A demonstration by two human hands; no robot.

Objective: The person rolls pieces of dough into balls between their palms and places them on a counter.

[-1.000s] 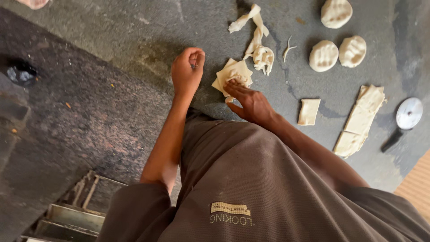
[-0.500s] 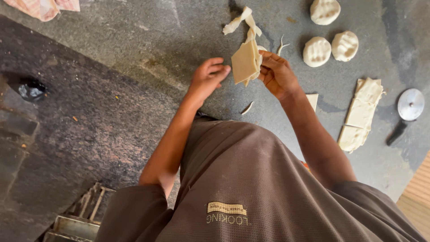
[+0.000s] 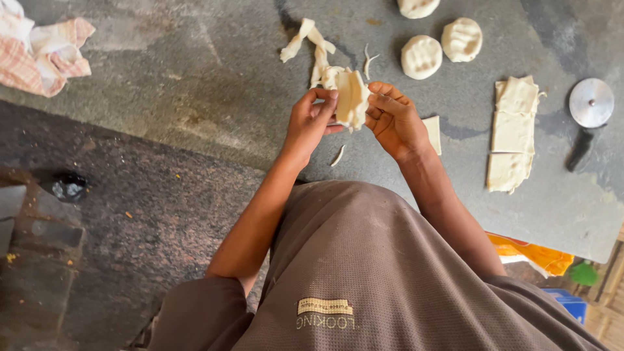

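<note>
Both of my hands hold a small stack of pale dough sheets [image 3: 351, 99] up above the grey stone counter [image 3: 195, 84]. My left hand [image 3: 309, 123] grips its left side with the fingers curled around it. My right hand [image 3: 392, 118] pinches its right edge. Behind the stack, a twisted pile of dough trimmings [image 3: 311, 40] lies on the counter. A small dough sliver [image 3: 337, 156] rests below my hands. A square dough piece [image 3: 432, 134] lies just right of my right wrist.
Three pressed dough rounds [image 3: 421, 56] sit at the back. Several cut dough rectangles [image 3: 513, 133] lie in a column at the right, next to a round cutter wheel with a black handle [image 3: 588, 112]. A checked cloth [image 3: 42, 52] lies far left.
My hands lifted the dough stack off the counter and brought it up between them. My left hand, first resting flat on the stone, now grips the stack.
</note>
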